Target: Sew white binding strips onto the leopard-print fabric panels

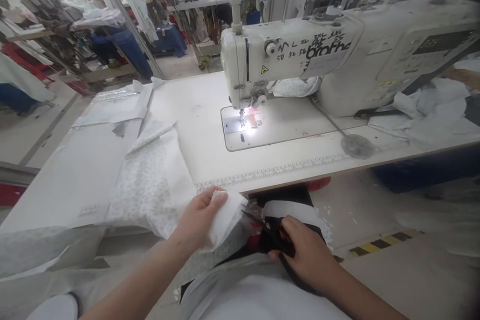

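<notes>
My left hand (pixel 198 217) is closed on a folded piece of white fabric (pixel 227 217) at the near edge of the sewing table (pixel 202 145). My right hand (pixel 305 255) grips black-handled scissors (pixel 268 230), whose blades point left toward the edge of that fabric piece. Both hands are low over my lap, below the table edge. A larger white patterned cloth (pixel 153 180) drapes off the table to the left of my left hand.
A white sewing machine (pixel 318 60) stands at the back of the table, its lamp lighting the needle plate (pixel 243 122). A printed ruler strip (pixel 270 172) runs along the table's front edge. White fabric pieces (pixel 431 110) lie at right. Workshop racks and tables fill the background.
</notes>
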Tool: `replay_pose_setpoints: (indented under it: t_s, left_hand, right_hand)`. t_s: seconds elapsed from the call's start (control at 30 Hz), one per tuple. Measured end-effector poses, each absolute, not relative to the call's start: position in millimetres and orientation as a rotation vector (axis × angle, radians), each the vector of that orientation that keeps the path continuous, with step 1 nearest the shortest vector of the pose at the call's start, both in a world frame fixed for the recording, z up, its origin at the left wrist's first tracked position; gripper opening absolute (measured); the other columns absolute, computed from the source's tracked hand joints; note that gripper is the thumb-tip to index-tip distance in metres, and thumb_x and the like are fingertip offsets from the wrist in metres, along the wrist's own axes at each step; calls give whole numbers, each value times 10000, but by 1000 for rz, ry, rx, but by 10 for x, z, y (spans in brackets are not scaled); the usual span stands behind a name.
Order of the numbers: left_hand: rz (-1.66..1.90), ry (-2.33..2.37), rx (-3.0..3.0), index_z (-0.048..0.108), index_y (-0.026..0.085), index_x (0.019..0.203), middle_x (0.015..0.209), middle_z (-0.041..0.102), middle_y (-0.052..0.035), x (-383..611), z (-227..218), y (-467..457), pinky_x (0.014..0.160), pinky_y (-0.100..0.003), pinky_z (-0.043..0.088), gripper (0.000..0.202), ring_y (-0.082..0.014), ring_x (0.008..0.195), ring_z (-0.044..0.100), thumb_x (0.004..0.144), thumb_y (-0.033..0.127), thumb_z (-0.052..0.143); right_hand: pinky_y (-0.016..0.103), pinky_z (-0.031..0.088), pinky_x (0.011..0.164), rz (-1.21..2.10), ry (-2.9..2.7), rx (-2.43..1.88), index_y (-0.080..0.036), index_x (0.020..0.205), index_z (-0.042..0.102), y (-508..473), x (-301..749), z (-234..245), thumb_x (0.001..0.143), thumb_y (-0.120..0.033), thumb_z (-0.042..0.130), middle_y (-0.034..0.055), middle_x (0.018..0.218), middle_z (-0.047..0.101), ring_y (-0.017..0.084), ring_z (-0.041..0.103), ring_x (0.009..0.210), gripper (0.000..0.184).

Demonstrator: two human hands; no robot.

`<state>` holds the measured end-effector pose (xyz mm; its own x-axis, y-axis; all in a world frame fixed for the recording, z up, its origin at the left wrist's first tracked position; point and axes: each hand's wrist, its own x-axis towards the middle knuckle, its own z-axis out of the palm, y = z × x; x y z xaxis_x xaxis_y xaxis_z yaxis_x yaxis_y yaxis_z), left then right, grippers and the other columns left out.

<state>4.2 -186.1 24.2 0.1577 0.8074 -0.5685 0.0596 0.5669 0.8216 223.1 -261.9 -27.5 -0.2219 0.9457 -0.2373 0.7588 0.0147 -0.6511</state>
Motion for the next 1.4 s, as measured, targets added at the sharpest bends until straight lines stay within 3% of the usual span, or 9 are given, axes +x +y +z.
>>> replay_pose_setpoints:
  t_s: [0.7,0.9,1.07,1.2,1.3,1.4]
  left_hand:
    - [631,1312,970,561,180,808,737,660,-16,123,80,-1951,587,-246,451,316,-157,628,592,744,487,599]
    - [547,1398,1059,561,180,774,636,615,4,128,59,-1984,543,-250,426,344,-169,586,576,738,522,573]
    - [521,1386,1134,547,181,772,613,596,12,154,57,-2029,528,-245,409,339,-157,554,552,768,519,535]
    - [441,1388,1314,557,192,788,585,579,20,85,201,-1939,529,-243,402,326,-150,539,537,827,501,463]
    - [425,1472,1717,606,214,871,746,655,-9,-22,335,-1639,623,-262,431,290,-181,695,597,866,445,430]
    - [382,1585,2211,614,237,972,924,676,-23,-109,334,-1238,713,-292,430,261,-204,830,611,893,361,397]
  right_hand:
    - [287,356,632,994,-1979,-1807,-211,757,375,-2551,2126,-244,713,-299,649,30,850,519,216,499,783,291]
    - [264,310,572,1054,-1950,-1839,-202,654,400,-2583,2137,-364,741,-340,638,-7,697,510,177,485,650,288]
    - [254,309,566,1031,-1941,-1835,-194,682,438,-2613,2147,-426,724,-326,656,-4,722,531,172,496,657,258]
    - [236,302,526,1092,-1925,-1789,-200,623,407,-2556,2180,-357,758,-356,623,-27,631,513,149,485,581,299]
    - [233,297,504,896,-1954,-1804,-206,622,395,-2331,2261,-174,758,-404,614,-26,616,503,148,479,563,326]
    - [250,326,511,558,-1966,-1929,-200,721,461,-1901,2425,26,755,-478,593,21,721,547,182,512,628,309]
